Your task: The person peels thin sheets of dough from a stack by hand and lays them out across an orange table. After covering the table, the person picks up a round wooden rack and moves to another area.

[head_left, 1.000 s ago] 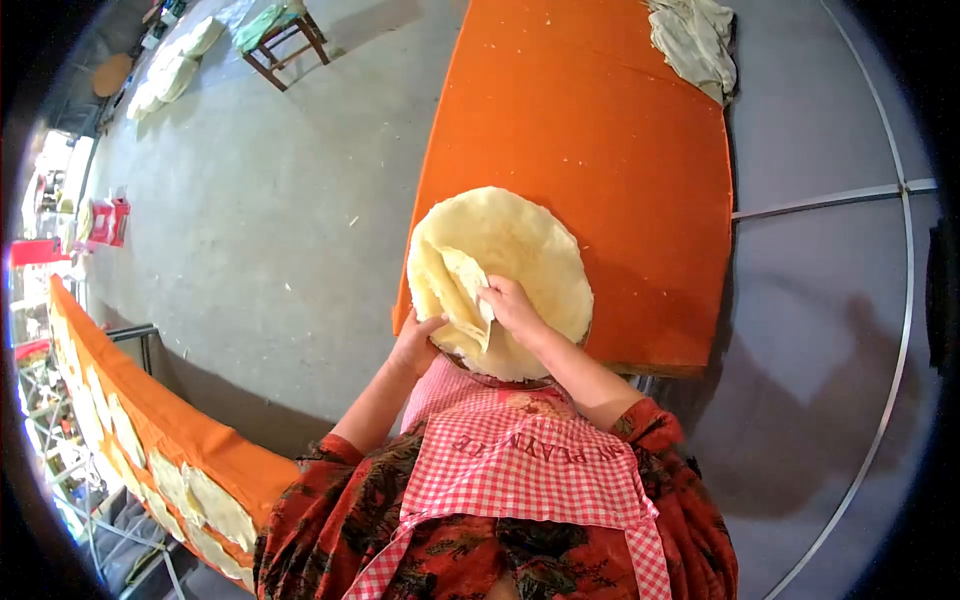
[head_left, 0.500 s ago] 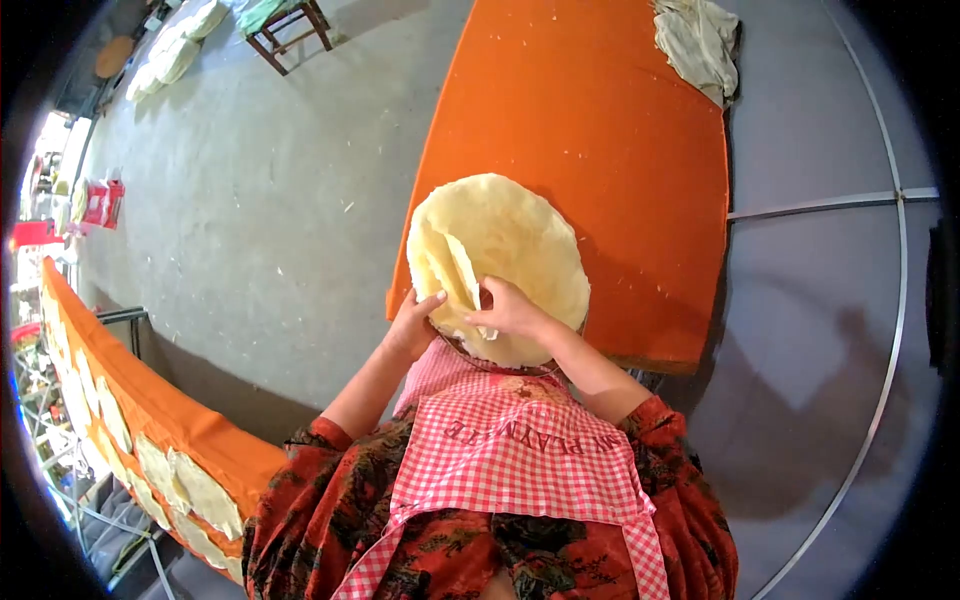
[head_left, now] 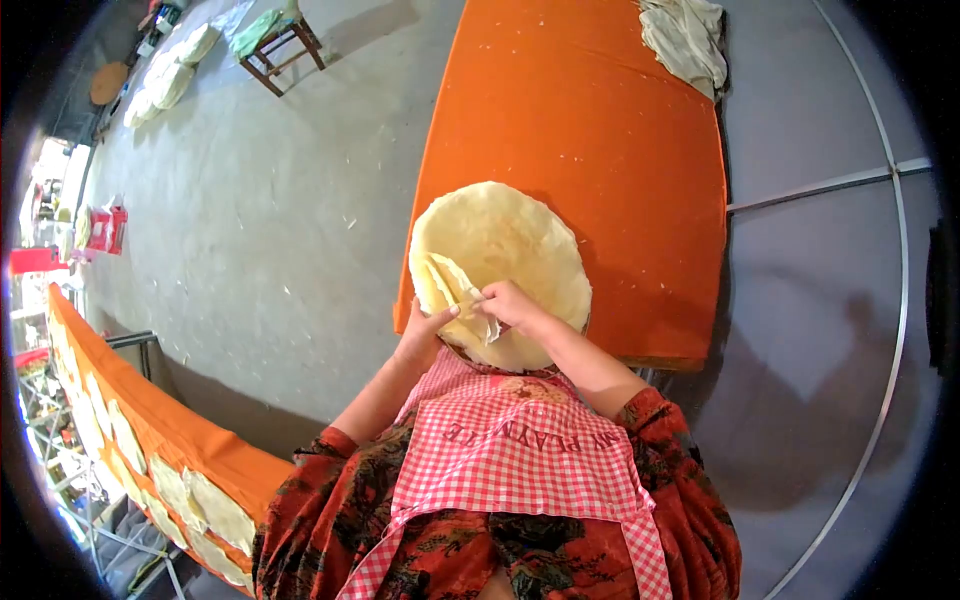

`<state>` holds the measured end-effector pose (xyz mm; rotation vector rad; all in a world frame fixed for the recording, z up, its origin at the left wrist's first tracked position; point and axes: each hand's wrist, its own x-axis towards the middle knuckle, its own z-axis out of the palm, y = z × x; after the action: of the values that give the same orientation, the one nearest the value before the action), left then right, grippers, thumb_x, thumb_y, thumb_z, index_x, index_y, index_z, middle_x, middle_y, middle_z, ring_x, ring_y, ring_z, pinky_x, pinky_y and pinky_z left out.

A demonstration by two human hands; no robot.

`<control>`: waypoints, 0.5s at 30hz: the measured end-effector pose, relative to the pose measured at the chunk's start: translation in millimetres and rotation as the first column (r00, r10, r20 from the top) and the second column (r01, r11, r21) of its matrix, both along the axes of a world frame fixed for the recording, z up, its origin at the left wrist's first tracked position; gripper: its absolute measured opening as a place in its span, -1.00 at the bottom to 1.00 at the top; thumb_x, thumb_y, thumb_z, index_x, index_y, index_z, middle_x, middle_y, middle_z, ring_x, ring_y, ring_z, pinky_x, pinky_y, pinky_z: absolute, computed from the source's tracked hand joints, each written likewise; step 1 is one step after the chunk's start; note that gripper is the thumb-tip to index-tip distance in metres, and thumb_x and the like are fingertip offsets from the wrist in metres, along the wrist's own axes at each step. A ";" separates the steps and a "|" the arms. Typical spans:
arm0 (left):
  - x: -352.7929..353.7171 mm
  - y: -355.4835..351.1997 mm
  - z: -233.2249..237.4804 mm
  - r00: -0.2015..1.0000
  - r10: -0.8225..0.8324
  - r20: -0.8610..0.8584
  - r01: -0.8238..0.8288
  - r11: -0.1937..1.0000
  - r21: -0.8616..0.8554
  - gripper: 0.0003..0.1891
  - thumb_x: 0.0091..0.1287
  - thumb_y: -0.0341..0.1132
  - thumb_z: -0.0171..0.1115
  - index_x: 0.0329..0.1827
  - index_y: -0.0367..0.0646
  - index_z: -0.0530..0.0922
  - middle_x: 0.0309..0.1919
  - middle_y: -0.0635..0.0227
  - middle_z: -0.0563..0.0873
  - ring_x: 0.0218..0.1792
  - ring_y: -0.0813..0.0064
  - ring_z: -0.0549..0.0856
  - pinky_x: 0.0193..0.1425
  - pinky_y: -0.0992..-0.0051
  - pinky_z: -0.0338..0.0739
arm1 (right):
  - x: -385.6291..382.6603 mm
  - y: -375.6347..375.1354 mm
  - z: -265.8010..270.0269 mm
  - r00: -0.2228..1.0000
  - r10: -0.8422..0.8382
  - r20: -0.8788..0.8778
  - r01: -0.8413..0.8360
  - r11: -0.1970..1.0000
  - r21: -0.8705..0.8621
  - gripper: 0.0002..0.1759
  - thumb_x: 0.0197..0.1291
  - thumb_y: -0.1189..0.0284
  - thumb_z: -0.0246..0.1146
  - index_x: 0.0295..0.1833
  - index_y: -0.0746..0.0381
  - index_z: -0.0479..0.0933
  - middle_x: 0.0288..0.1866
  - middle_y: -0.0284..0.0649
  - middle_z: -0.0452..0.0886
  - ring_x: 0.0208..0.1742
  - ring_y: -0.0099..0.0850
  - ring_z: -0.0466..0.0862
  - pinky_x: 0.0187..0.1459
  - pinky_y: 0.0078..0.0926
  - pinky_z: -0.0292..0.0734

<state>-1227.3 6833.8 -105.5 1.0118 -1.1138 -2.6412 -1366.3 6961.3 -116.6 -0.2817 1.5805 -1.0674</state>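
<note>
A stack of thin round pale flatbread sheets (head_left: 520,240) rests on a round base in front of my apron, overlapping the near end of the orange table. The near left part of the top sheet is lifted and folded up into a ridge (head_left: 450,280). My left hand (head_left: 425,328) pinches this folded part from the left, thumb on top. From the right, my right hand (head_left: 512,306) grips the same edge between thumb and fingers, with a torn-looking flap hanging beneath. Most of the base is hidden under the sheets.
Ahead stretches the orange-covered table (head_left: 600,130), with a crumpled pale cloth (head_left: 685,45) at its far right. More round sheets (head_left: 215,505) lie on an orange surface at lower left. A wooden stool (head_left: 280,50) stands on the grey floor.
The folded ridge is now lower and shorter, pulled towards me. Both hands stay on it, now closer together, and my left hand has shifted slightly right and down.
</note>
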 end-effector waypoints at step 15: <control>-7.8 -7.5 -8.1 0.998 -0.039 0.058 0.039 0.999 -0.009 -0.31 0.18 -0.52 0.21 0.36 -0.16 0.08 0.12 0.13 0.45 0.11 0.20 0.54 0.10 0.26 0.56 | 4.6 -3.6 -1.7 0.998 0.015 -0.053 -0.021 0.994 -0.106 -0.72 0.13 0.30 0.27 -0.42 0.34 0.55 -0.60 -0.36 0.53 -0.56 -0.61 0.47 -0.51 -0.56 0.40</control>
<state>-1235.1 6826.3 -113.6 1.0821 -1.1687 -2.6499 -1361.7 6957.7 -118.2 -0.3981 1.5674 -1.1400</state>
